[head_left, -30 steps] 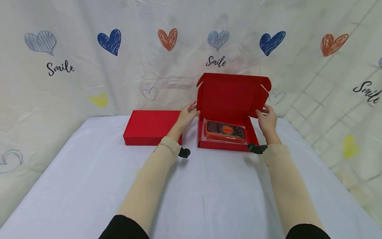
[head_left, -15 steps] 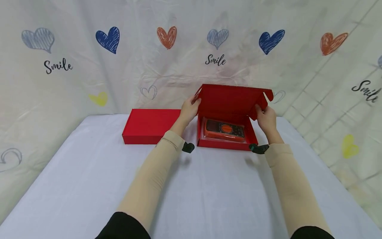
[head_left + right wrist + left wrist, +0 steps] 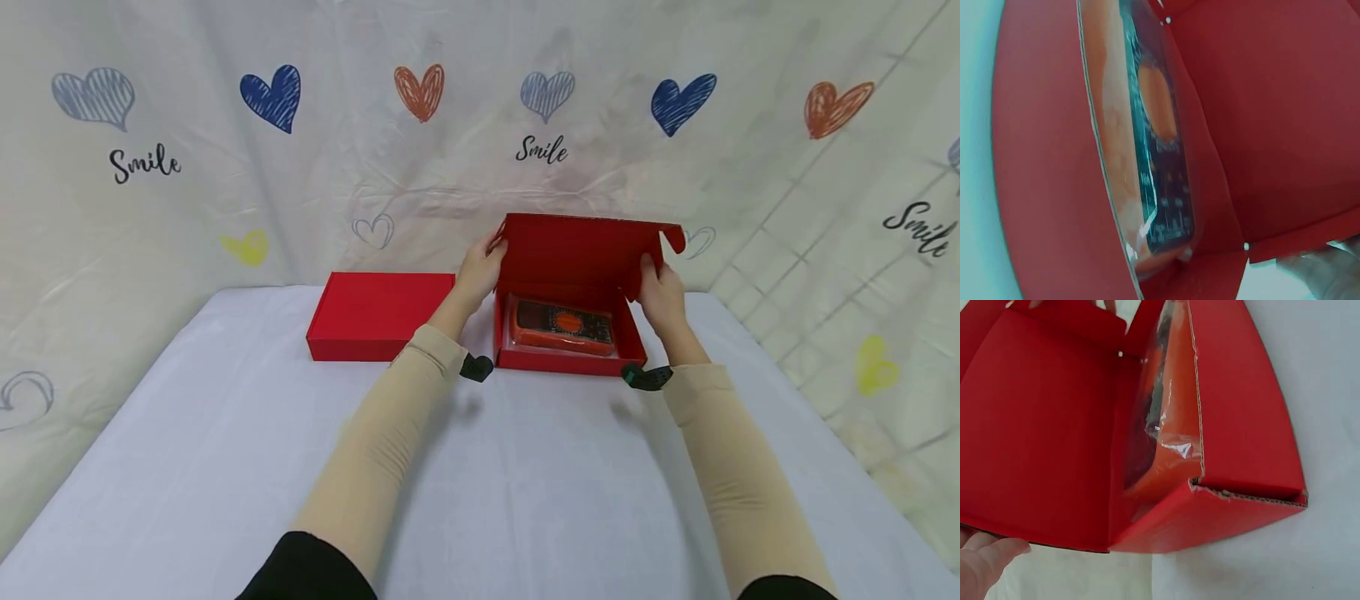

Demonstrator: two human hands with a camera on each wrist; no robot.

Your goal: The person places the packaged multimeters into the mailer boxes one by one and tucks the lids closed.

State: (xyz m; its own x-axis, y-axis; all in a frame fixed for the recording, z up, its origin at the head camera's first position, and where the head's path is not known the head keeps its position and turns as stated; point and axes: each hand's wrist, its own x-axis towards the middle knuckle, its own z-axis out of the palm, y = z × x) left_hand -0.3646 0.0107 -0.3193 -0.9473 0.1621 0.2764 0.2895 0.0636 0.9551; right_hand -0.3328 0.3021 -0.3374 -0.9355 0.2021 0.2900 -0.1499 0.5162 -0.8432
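Observation:
In the head view an open red cardboard box (image 3: pixel 555 360) stands right of centre near the table's far edge. Its lid (image 3: pixel 577 250) tilts up and forward over it. Inside lies an orange multimeter (image 3: pixel 566 325) with a dark face and an orange dial, wrapped in clear plastic. My left hand (image 3: pixel 478 273) holds the lid's left edge; some of its fingers are hidden behind the lid. At the other end my right hand (image 3: pixel 662 293) pinches the lid's side flap (image 3: pixel 639 268), thumb on the inner face. The left wrist view shows fingers (image 3: pixel 997 555) at the lid's edge.
A second red box (image 3: pixel 382 312), closed, lies left of the open one, just beside my left forearm. White cloth covers the table (image 3: pixel 525 483). Behind it hangs a pale curtain (image 3: pixel 465 167) printed with hearts and "Smile".
The lid has tipped forward and down from nearly upright. Both hands have closed in on its sides, the left hand moving onto the edge. Over the last half second little has moved.

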